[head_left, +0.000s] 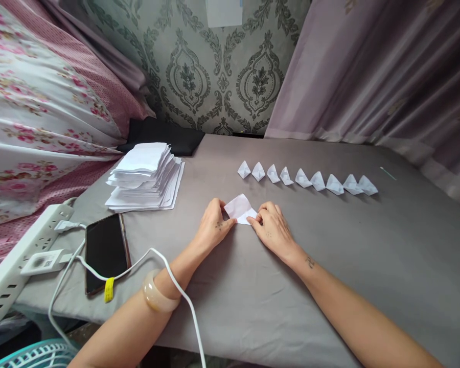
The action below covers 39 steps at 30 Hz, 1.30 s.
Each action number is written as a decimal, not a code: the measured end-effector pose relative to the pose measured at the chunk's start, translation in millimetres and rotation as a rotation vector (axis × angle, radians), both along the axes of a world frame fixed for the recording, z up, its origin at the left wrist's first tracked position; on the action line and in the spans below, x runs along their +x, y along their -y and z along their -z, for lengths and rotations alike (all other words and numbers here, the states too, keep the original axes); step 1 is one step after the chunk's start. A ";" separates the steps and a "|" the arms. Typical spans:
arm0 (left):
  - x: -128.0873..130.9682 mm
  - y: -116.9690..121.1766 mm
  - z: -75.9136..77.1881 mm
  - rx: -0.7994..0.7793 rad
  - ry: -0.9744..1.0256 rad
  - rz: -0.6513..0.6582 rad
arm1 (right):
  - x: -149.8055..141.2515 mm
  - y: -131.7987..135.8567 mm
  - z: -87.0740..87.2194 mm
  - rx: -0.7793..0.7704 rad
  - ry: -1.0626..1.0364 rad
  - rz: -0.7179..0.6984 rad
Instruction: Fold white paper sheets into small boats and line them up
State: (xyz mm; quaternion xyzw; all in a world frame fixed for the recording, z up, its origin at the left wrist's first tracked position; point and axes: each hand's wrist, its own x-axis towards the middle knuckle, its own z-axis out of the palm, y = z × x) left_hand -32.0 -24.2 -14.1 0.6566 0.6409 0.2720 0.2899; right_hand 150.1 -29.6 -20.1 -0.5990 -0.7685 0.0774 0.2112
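Observation:
Between my two hands is a small folded sheet of white paper [240, 207], close above the grey cloth. My left hand [214, 223] pinches its left edge, thumb at the lower corner. On the other side my right hand [271, 225] grips the lower right corner between thumb and fingers. Beyond them a row of several folded paper boats [318, 181] stretches to the right across the table. To the left rises a tall stack of white paper sheets [145, 176], its layers uneven.
A phone [106, 253] lies at the left beside a white power strip [26, 255] with plugs. A white cable [184, 296] passes over my left forearm. Black cloth [168, 137] lies behind the stack; a thin stick [388, 173] is at the far right. Curtains border both sides.

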 end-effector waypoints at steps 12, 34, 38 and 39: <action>5.6 5.2 2.4 0.067 -0.042 0.102 | -1.0 -10.7 -3.7 0.137 0.143 -0.101; -3.1 9.4 -16.3 0.532 -0.635 0.628 | -6.5 1.0 -3.4 0.068 -0.003 -0.244; 7.6 15.2 -12.4 0.410 -0.502 0.601 | -0.1 -1.1 -4.3 0.018 -0.061 -0.287; 8.6 15.5 -11.1 0.380 -0.469 0.587 | 2.0 -0.3 -3.7 0.010 -0.072 -0.303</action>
